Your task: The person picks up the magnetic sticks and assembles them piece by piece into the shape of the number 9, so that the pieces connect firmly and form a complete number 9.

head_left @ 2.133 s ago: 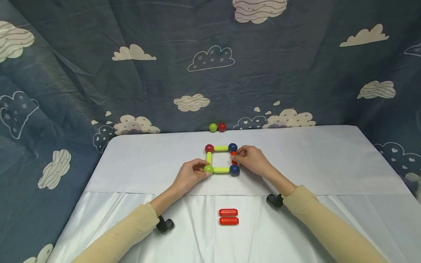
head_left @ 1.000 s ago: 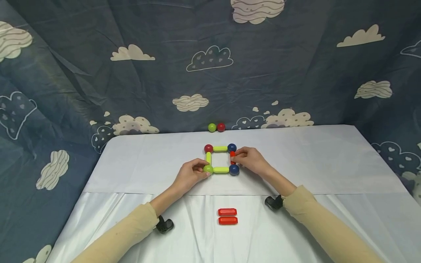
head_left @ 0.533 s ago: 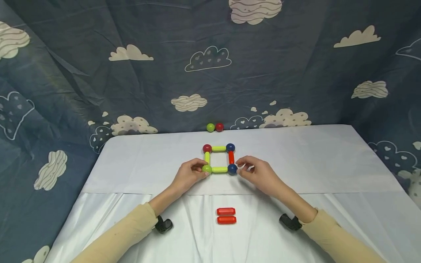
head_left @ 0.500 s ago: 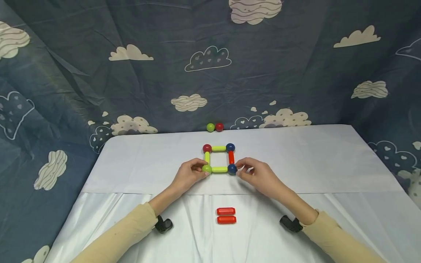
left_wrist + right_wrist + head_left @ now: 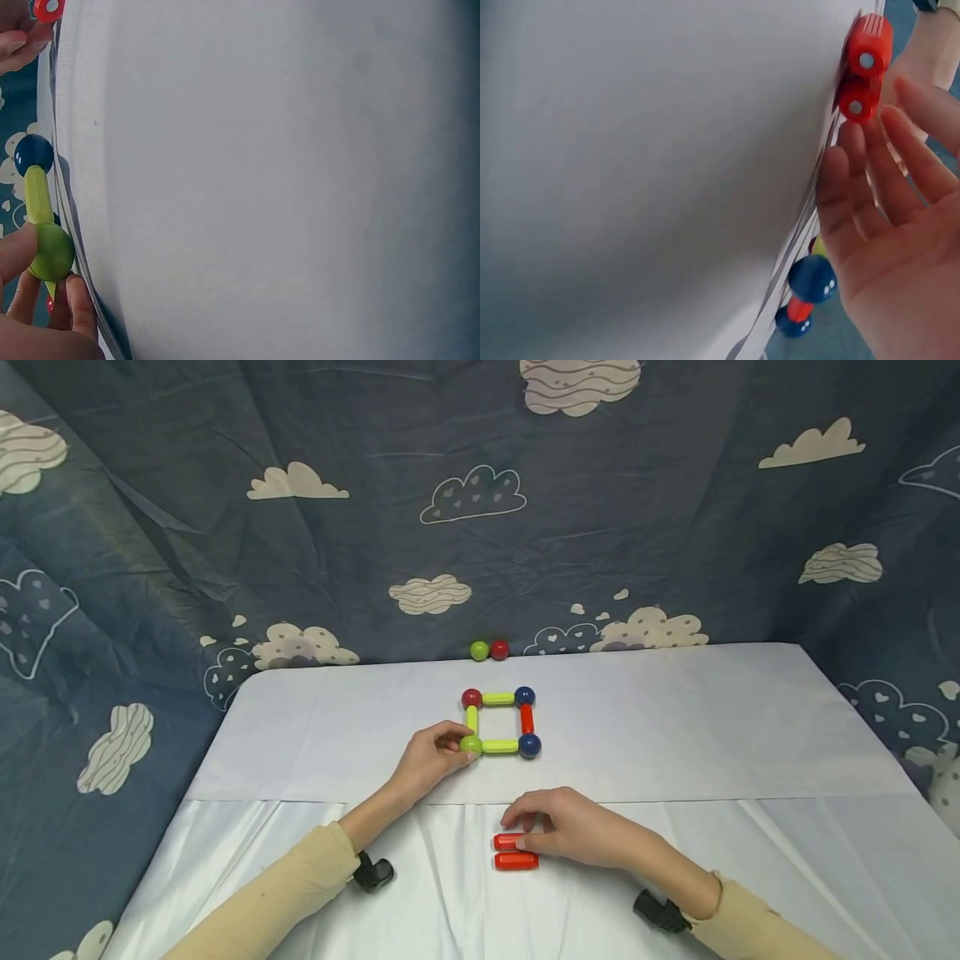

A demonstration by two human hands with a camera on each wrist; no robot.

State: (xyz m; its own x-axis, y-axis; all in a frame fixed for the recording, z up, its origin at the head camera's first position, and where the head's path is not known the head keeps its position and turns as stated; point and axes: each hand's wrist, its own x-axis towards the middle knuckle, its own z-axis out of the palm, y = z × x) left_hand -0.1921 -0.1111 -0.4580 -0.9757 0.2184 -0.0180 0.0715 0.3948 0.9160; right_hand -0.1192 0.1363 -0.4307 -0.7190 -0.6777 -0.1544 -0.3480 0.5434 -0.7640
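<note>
A square of magnetic rods and balls lies on the white table. Its corners are a green ball (image 5: 471,744), a dark red ball (image 5: 472,697), a far blue ball (image 5: 525,696) and a near blue ball (image 5: 529,746). Yellow-green rods (image 5: 500,747) form three sides, a red rod (image 5: 527,718) the right one. My left hand (image 5: 431,758) pinches the green ball between thumb and fingers. Over the farther loose red rod (image 5: 506,842), my right hand (image 5: 573,827) hovers with fairly straight fingers and partly covers it. The nearer loose red rod (image 5: 516,862) lies parallel, just in front.
Another green ball (image 5: 479,650) and a red ball (image 5: 499,649) sit side by side at the table's back edge. Behind hangs a dark cloud-patterned cloth (image 5: 337,552). A seam crosses the white tablecloth (image 5: 675,735) between the square and the loose rods.
My right hand let go of the square's red rod, touched near the near blue ball, then came back toward me to the loose red rods. The left hand stays at the green ball.
</note>
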